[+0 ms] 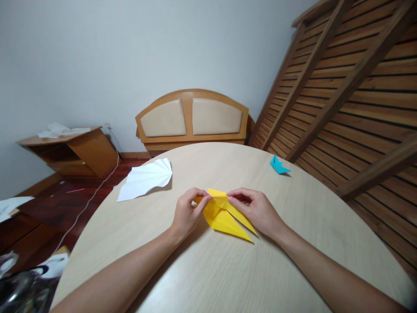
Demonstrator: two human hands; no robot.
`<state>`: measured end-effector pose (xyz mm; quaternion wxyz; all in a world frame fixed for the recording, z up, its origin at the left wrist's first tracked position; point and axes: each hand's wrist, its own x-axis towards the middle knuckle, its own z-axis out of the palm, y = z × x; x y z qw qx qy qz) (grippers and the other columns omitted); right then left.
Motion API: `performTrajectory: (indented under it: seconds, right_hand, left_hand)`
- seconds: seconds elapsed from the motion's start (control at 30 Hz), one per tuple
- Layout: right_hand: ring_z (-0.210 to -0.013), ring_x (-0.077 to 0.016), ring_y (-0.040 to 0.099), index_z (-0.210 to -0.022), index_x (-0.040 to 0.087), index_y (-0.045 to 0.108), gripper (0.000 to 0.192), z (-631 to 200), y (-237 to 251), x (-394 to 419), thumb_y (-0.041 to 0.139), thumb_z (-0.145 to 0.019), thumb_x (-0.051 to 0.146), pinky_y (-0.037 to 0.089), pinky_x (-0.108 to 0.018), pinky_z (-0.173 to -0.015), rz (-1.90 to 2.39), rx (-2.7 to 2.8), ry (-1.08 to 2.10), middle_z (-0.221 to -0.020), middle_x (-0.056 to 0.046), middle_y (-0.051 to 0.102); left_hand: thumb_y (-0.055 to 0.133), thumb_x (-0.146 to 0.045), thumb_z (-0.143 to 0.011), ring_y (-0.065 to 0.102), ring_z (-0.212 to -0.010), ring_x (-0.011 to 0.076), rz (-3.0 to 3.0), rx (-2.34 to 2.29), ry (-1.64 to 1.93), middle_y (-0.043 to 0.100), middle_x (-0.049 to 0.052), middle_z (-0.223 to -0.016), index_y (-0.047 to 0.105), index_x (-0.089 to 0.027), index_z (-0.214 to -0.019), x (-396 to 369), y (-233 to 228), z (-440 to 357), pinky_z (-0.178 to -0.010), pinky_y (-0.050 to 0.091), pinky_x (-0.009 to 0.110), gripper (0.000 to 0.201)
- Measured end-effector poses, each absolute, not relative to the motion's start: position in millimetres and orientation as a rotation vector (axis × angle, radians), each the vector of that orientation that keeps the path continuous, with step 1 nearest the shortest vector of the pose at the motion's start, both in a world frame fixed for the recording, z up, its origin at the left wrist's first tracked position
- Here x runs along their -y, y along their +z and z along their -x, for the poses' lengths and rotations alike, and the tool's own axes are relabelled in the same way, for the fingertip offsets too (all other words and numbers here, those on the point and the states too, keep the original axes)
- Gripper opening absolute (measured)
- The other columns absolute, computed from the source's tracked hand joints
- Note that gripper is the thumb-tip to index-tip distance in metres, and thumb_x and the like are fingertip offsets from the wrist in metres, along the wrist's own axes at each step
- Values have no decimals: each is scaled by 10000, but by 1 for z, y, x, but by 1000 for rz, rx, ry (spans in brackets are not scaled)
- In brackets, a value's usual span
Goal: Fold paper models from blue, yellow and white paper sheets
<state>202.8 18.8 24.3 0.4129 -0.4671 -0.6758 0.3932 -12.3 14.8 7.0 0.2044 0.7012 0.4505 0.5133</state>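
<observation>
Left grip (188,213): thumb and fingers pinched together on the upper left part of a yellow folded paper (224,219), with no slack between them. Right grip (259,211): thumb and fingertips closed on the upper right corner of the same piece, remaining fingers curled in.

Yellow folded paper: one piece, between the two hands, above the middle of the counter (224,278); short flap at the top edge, creases across the centre, two long points running toward the lower right with a narrow gap between them. Whether its underside touches the counter, cannot tell.

Surroundings, left to right. Low wooden cabinet (87,150), open-fronted, crumpled white material (57,129) on top. White cable (94,195), trailing over the dark red floor (104,176). White pleated sheet (146,178), lying on the left side of the counter, folds fanning out from its right end, near the left hand but apart from it. Wooden headboard (189,117), arched, two cream panels, beyond the counter's far edge. Blue folded paper boat (279,166), small, near the counter's far right edge, well apart from the right hand. Slatted wooden panel (339,87), tall, slanting across the right side.
</observation>
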Motion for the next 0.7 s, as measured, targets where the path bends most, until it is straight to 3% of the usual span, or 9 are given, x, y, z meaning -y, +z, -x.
performTrajectory:
  seconds: [0.13, 0.23, 0.33, 0.4, 0.5, 0.7]
  right_hand:
    - [-817, -214, 674, -916, 203, 736, 215, -203, 21, -19, 647, -870, 393, 524, -349, -744, 1176, 1731, 943, -891, -66, 749]
    - [-785, -203, 655, -894, 192, 716, 226, -202, 15, -21, 653, -856, 405, 514, -330, -713, 1200, 1692, 994, -848, -59, 727]
    - [-775, -197, 649, -868, 180, 696, 240, -200, 8, -25, 681, -818, 415, 511, -321, -712, 1228, 1624, 1058, -817, -55, 708]
    - [-772, -195, 648, -855, 177, 688, 242, -200, 3, -27, 692, -803, 413, 510, -321, -716, 1248, 1601, 1074, -807, -53, 703]
    - [-769, -194, 650, -851, 175, 687, 209, -201, -2, -30, 682, -807, 379, 508, -320, -711, 1273, 1604, 1079, -806, -56, 706]
    - [-748, -191, 654, -853, 183, 687, 145, -204, -4, -30, 640, -850, 319, 504, -321, -700, 1302, 1714, 1008, -794, -51, 713]
  left_hand:
    - [619, -321, -903, 612, -684, 155, -1938, -1272, 1388, 711, 49, -797, 690, -184, -820, -13, 6, 11, -567, 425, 241, 176]
    - [569, -373, -932, 656, -796, 182, -1832, -1228, 1390, 723, 72, -901, 658, -189, -1041, -11, 4, 10, -616, 462, 254, 231]
    - [418, -436, -978, 667, -926, 216, -1694, -1085, 1385, 710, 115, -1058, 494, -192, -1295, -10, 1, 12, -641, 493, 275, 407]
    - [364, -425, -971, 661, -950, 225, -1630, -1012, 1358, 694, 137, -1121, 420, -189, -1345, -11, -1, 13, -619, 496, 274, 445]
    - [435, -348, -934, 651, -858, 198, -1585, -1026, 1294, 693, 118, -1070, 420, -191, -1327, -13, -3, 11, -599, 492, 260, 424]
    - [564, -380, -924, 643, -765, 170, -1707, -1150, 1247, 688, 91, -961, 613, -161, -1061, -17, -2, 7, -574, 479, 239, 264]
